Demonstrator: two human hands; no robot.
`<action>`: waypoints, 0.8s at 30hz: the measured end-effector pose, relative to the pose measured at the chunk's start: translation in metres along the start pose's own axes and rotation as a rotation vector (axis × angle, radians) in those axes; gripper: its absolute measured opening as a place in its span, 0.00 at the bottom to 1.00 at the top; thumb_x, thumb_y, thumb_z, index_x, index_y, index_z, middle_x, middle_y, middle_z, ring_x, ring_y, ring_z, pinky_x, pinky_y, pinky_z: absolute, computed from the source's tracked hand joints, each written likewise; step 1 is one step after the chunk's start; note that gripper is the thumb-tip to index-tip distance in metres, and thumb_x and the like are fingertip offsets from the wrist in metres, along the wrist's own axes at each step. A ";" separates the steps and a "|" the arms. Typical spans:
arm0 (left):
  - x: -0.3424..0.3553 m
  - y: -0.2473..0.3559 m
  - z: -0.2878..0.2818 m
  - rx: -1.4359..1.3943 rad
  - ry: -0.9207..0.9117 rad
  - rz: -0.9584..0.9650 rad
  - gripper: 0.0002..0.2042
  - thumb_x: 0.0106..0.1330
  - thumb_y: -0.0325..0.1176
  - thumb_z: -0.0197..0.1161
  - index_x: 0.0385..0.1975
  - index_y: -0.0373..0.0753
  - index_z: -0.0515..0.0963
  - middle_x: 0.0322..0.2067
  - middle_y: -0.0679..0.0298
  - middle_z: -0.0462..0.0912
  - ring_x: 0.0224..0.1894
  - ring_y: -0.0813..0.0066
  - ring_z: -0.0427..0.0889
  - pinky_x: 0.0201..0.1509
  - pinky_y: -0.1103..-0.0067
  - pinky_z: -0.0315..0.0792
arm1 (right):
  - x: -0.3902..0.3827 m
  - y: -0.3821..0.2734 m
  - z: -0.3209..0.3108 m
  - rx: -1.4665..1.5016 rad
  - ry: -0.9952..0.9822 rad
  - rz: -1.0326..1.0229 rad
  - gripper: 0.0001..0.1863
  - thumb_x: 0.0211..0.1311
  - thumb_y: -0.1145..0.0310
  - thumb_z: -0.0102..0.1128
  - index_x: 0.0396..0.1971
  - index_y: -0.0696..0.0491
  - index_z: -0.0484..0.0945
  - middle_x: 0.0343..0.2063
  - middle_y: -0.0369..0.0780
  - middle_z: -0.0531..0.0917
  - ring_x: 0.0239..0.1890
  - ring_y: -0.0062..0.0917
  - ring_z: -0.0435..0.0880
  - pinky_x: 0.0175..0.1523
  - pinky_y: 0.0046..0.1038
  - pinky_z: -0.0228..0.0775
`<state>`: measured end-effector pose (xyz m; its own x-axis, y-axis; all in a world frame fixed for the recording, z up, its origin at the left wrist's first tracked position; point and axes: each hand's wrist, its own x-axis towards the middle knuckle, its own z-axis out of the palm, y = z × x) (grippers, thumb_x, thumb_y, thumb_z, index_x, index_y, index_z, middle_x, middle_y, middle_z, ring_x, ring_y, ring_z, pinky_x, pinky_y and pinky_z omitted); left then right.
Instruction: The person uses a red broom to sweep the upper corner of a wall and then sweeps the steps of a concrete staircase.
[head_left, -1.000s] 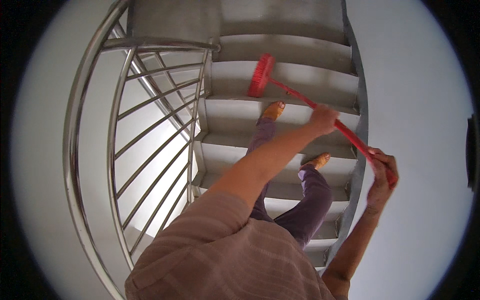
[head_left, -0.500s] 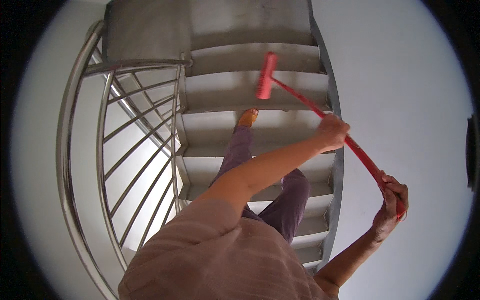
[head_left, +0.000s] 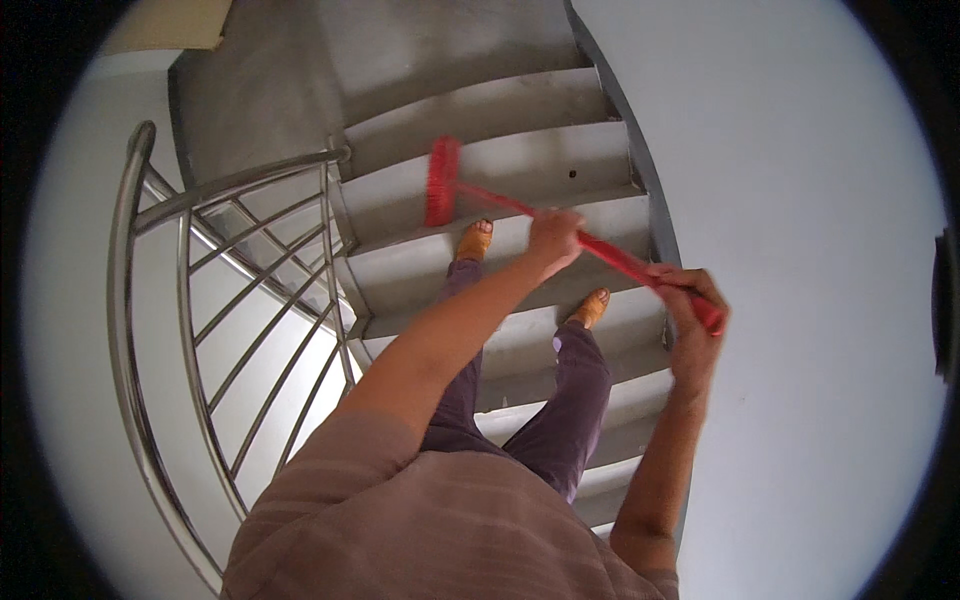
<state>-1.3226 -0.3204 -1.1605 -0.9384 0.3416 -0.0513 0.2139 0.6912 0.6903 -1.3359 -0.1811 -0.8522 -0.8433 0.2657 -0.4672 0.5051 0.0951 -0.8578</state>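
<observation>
A red broom (head_left: 442, 182) slants across the staircase, its bristled head over the steps ahead of my feet and slightly blurred. Partway along the red handle, my left hand (head_left: 555, 241) is closed around it. Close to the wall on the right, my right hand (head_left: 692, 298) grips the handle's upper end. Whether the bristles touch the step, I cannot tell. A small dark spot (head_left: 572, 174) lies on a step to the right of the broom head.
Grey stairs (head_left: 500, 105) climb ahead to a landing. A shiny metal railing (head_left: 125, 300) runs along the left, and a pale wall (head_left: 800, 250) with a dark skirting borders the right. My left foot (head_left: 474, 243) stands one step above my right foot (head_left: 590, 309). A tan flat piece (head_left: 170, 25) shows top left.
The broom, with both hands on it, has swung left and its head now sits nearer the railing. My right foot has come into view on a step. The view has shifted.
</observation>
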 end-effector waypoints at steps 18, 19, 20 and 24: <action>0.077 0.253 -0.084 -0.590 -0.190 0.553 0.13 0.56 0.41 0.73 0.25 0.42 0.75 0.24 0.59 0.81 0.31 0.52 0.83 0.40 0.60 0.73 | -0.112 -0.118 -0.107 -0.169 0.342 -0.274 0.06 0.56 0.85 0.57 0.33 0.62 0.80 0.39 0.48 0.87 0.52 0.39 0.85 0.67 0.46 0.71; 0.070 0.280 -0.107 -0.680 -0.274 0.623 0.14 0.55 0.41 0.73 0.25 0.43 0.74 0.23 0.59 0.80 0.29 0.52 0.83 0.38 0.61 0.73 | -0.130 -0.128 -0.109 -0.169 0.383 -0.271 0.06 0.55 0.85 0.57 0.33 0.62 0.80 0.39 0.49 0.87 0.52 0.40 0.86 0.67 0.47 0.71; 0.065 0.293 -0.125 -0.701 -0.316 0.662 0.15 0.55 0.41 0.74 0.25 0.43 0.73 0.22 0.60 0.79 0.28 0.53 0.83 0.35 0.61 0.73 | -0.141 -0.135 -0.109 -0.149 0.387 -0.282 0.06 0.55 0.84 0.57 0.32 0.62 0.80 0.39 0.49 0.87 0.51 0.41 0.86 0.66 0.47 0.72; 0.056 0.322 -0.156 -0.673 -0.418 0.749 0.16 0.57 0.43 0.74 0.24 0.43 0.72 0.19 0.59 0.78 0.25 0.52 0.83 0.31 0.61 0.73 | -0.168 -0.149 -0.118 -0.058 0.423 -0.323 0.05 0.55 0.82 0.61 0.33 0.61 0.80 0.40 0.48 0.87 0.51 0.42 0.86 0.64 0.47 0.74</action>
<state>-1.3487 -0.1782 -0.8284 -0.4383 0.8082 0.3933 0.3811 -0.2292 0.8957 -1.2475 -0.1265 -0.6206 -0.8159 0.5764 -0.0444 0.2517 0.2851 -0.9249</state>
